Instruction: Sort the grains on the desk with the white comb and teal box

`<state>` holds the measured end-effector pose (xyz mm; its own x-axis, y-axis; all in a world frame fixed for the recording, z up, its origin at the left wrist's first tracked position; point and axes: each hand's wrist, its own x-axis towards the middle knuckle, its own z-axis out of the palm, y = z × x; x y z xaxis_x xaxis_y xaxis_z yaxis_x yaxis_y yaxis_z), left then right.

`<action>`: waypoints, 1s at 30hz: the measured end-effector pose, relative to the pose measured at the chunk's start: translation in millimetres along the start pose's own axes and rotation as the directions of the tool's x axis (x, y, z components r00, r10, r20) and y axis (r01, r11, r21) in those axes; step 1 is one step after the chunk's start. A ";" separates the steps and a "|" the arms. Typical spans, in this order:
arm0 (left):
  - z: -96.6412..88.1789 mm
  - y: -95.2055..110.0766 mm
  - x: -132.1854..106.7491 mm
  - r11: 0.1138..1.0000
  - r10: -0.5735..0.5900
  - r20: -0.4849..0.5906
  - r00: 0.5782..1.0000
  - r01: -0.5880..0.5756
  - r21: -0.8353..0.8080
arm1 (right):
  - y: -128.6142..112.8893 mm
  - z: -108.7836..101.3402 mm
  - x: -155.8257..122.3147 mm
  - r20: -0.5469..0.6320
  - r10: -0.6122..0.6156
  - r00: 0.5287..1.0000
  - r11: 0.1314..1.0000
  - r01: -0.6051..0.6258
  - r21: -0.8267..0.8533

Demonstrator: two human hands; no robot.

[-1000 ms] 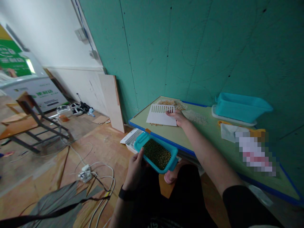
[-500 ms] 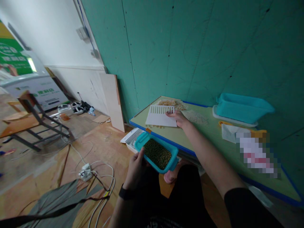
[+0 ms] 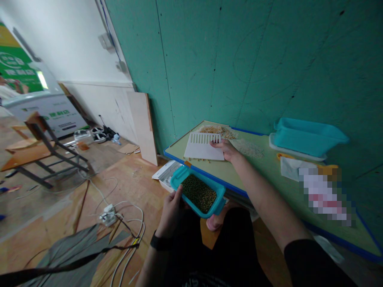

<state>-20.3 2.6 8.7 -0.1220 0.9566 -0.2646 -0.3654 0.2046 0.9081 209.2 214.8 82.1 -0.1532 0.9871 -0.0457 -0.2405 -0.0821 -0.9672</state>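
My left hand (image 3: pixel 172 211) grips the near-left rim of a teal plastic tub (image 3: pixel 179 179) filled with small green beans (image 3: pixel 199 193), held just below the table's blue front edge. My right hand (image 3: pixel 226 149) reaches over the pale green table (image 3: pixel 257 171) and holds the right side of a white comb-toothed scraper (image 3: pixel 203 146) that lies flat on it. A few yellow beans (image 3: pixel 199 159) lie along the scraper's near edge. Behind the scraper sit a pile of yellow beans (image 3: pixel 217 130) and a patch of white grains (image 3: pixel 248 147).
A teal basin on a white tray (image 3: pixel 308 137) and white cloth (image 3: pixel 291 167) sit at the table's right. On the wooden floor lie a power strip with cables (image 3: pixel 108 215), a white tray (image 3: pixel 164 175), a leaning board (image 3: pixel 143 127) and a metal-legged desk (image 3: pixel 36 151).
The scraper and my right hand have slid a little toward the table's front edge, with the yellow beans ahead of it. My left hand keeps the tub in place.
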 end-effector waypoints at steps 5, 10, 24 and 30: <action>-2.6 -3.6 3.3 1.000 0.010 0.007 1.000 -0.010 -0.002 | -1.0 3.0 -2.3 -0.030 -0.036 0.999 0.999 0.036 -0.017; -3.1 -4.6 5.4 1.000 0.005 0.004 1.000 -0.005 -0.007 | -1.0 3.0 -3.2 0.001 -0.027 1.000 1.000 0.027 -0.015; -6.7 -9.4 8.4 1.000 -0.013 -0.003 1.000 0.013 -0.011 | -21.5 -7.7 -20.0 -0.133 -0.122 0.984 0.992 0.118 -0.031; -4.7 -15.7 10.4 1.000 0.000 0.017 1.000 0.000 -0.021 | -21.4 -51.7 -82.5 -0.413 -0.389 0.823 0.910 0.273 -0.313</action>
<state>-20.2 8.3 -9.7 -0.1063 0.9601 -0.2586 -0.3849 0.2000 0.9010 276.6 142.2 93.6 0.3630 0.9015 0.2358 0.0394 0.2380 -0.9705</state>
